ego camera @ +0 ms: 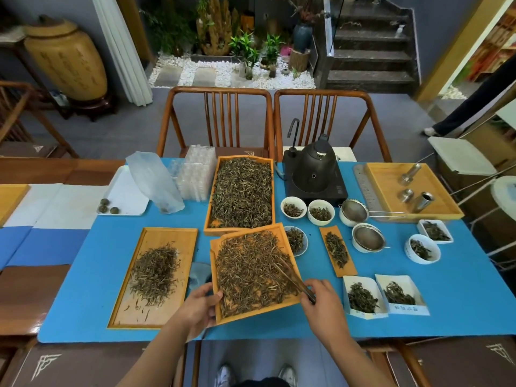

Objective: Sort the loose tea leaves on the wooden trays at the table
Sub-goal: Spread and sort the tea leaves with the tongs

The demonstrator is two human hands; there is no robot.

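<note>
A wooden tray [215, 248] heaped with loose tea leaves [251, 269] lies tilted at the table's front middle. My left hand [199, 307] grips its near left edge, thumb on the rim. My right hand [321, 300] pinches dark wooden tongs [293, 279], whose tips reach into the leaves. To the left lies a second wooden tray [167, 236] with a smaller pile of leaves [153, 273]. Behind, a long tray [208, 216] is filled with leaves [243, 191].
A black kettle [317, 163] on its base stands at the back. Several small white bowls of tea [293, 208], two strainers [368, 237], a narrow wooden dish [342, 272] and paper boxes of leaves [363, 298] crowd the right side. Plastic containers [196, 171] and a white tray [125, 191] stand back left.
</note>
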